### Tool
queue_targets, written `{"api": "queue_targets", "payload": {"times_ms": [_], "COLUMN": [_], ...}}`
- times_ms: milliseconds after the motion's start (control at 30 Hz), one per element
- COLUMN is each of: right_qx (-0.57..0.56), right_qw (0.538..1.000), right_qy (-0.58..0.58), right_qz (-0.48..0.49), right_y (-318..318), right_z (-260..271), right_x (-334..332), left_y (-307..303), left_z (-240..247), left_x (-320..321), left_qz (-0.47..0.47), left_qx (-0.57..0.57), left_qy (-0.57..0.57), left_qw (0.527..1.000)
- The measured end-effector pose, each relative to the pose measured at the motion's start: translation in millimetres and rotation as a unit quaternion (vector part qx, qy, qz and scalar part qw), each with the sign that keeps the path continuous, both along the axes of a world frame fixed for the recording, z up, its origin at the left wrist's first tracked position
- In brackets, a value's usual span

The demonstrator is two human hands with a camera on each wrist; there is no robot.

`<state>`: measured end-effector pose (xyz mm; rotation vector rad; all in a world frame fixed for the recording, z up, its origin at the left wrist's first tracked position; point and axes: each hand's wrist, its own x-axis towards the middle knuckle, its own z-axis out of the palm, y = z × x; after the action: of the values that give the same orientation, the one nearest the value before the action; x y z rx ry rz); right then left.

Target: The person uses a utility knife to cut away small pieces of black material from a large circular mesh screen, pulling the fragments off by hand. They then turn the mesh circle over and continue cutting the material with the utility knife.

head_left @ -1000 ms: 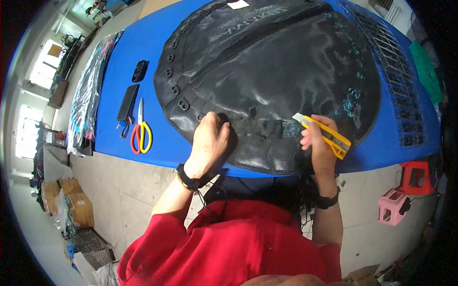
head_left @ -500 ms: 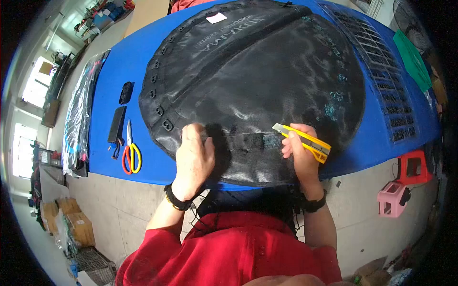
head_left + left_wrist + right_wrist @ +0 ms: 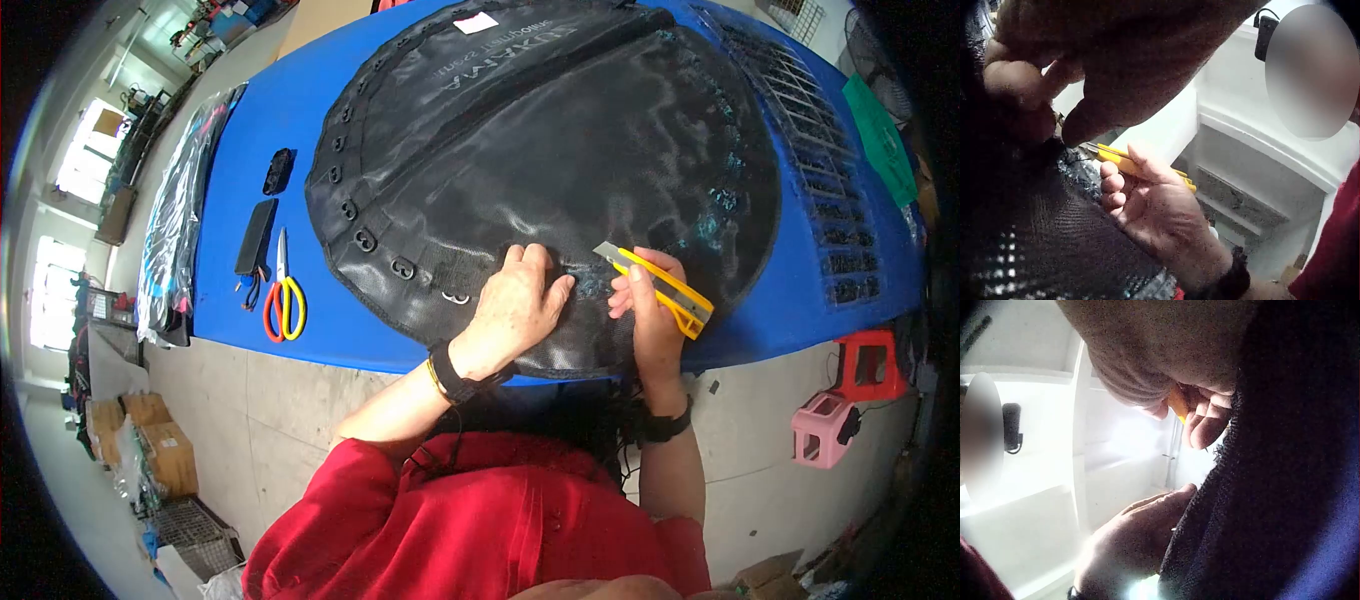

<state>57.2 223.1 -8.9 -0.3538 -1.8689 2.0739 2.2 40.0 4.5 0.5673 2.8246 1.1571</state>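
Observation:
A round black trampoline mat (image 3: 580, 170) with printed lettering lies on the blue table, with black rings (image 3: 365, 240) along its left rim. My left hand (image 3: 515, 310) is over the mat's near edge, fingers bent down onto the fabric by a frayed teal patch (image 3: 1079, 172); I cannot tell whether it pinches anything. In my right hand (image 3: 650, 315) I grip a yellow utility knife (image 3: 665, 290). Its blade is out and points up-left, close to my left thumb. The left wrist view shows the knife (image 3: 1122, 159) beside the frayed patch.
Scissors (image 3: 284, 300) with red and yellow handles lie at left on the blue table (image 3: 330, 345), near a black power bank (image 3: 257, 237) and a small black object (image 3: 279, 172). Plastic-wrapped goods (image 3: 185, 220) line the left edge. At right sits a clear grid (image 3: 825, 190) of dark parts.
My left hand has moved right along the mat's near edge, closer to the knife, uncovering a pale ring. My right hand still holds the knife much as before. The head view has shifted slightly.

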Motion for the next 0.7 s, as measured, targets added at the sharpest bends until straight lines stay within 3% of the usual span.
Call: {"api": "queue_targets", "payload": {"times_ms": [400, 700], "right_qx": [0.01, 0.043], "right_qw": [1.0, 0.997], "right_qy": [-0.028, -0.059], "right_qz": [-0.001, 0.034], "right_y": [-3.9, -3.4], "right_z": [5.1, 5.8], "right_x": [5.1, 5.3], "left_y": [-10.3, -12.3], "left_z": [-17.8, -13.8], "left_x": [-18.9, -19.7], "left_qz": [-0.019, 0.001], "left_qx": [0.022, 0.049], "left_qy": [-0.005, -0.092], "left_qw": [1.0, 0.995]}}
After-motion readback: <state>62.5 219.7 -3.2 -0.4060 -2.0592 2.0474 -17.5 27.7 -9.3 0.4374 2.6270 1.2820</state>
